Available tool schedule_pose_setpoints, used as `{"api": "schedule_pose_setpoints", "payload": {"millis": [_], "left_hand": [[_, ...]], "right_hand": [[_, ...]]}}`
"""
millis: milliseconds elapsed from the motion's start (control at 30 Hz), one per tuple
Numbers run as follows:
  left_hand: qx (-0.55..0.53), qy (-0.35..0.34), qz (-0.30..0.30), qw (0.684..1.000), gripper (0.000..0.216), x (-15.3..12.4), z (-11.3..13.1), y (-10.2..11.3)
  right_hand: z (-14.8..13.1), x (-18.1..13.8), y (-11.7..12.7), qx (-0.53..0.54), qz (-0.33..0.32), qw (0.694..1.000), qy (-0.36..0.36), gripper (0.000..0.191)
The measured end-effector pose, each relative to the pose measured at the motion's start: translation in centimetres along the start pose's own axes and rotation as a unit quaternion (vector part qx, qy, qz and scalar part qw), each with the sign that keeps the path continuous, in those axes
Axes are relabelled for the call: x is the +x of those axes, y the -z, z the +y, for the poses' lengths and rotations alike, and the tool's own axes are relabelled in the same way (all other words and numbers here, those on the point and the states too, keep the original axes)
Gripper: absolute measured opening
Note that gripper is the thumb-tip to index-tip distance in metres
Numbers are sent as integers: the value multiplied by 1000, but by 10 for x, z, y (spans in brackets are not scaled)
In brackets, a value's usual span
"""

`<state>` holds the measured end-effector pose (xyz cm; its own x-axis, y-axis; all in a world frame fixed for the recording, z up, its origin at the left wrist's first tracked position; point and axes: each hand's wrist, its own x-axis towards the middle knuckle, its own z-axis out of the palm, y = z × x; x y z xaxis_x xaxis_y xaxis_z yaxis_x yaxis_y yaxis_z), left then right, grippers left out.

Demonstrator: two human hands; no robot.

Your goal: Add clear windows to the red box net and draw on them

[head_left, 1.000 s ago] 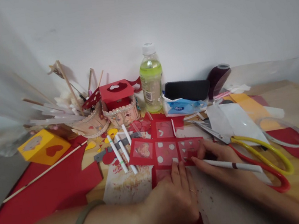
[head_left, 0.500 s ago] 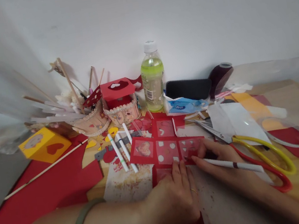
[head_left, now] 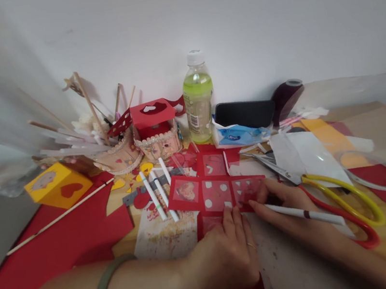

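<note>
A cross-shaped red paper cut-out (head_left: 233, 194) lies in the middle of the table, its panels holding clear windows with small shapes such as circles, triangles and a heart. My left hand (head_left: 225, 254) rests on its lower part, fingers stretched out and lying flat on the paper. Between the fingertips of my right hand (head_left: 287, 210) is a white marker (head_left: 323, 216) with a dark band, its tip end low over the right panel. Whether the tip touches the paper is hard to see. White pens (head_left: 153, 197) lie left of the cut-out.
Scissors (head_left: 348, 198) with red and yellow handles lie right of my right hand. Behind stand a drink bottle (head_left: 199, 99), a phone (head_left: 245, 114) on a tissue pack (head_left: 239, 136), and decorated pots (head_left: 158, 146). A yellow box (head_left: 58, 185) and red paper (head_left: 79, 236) are at left.
The view has shifted very slightly. My right hand and the marker have moved a little, the marker's back end going right and down. My left hand stays on the cut-out.
</note>
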<state>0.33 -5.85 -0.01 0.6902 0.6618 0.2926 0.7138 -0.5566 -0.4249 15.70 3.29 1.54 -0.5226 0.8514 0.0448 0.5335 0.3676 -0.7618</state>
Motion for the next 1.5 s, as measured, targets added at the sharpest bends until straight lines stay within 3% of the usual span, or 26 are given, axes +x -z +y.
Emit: {"api": "schedule_pose_setpoints", "payload": {"millis": [1500], "left_hand": [[-9, 1, 11, 1000, 33, 0, 0, -2]], "right_hand": [[4, 0, 0, 17, -13, 1000, 6, 23]]}}
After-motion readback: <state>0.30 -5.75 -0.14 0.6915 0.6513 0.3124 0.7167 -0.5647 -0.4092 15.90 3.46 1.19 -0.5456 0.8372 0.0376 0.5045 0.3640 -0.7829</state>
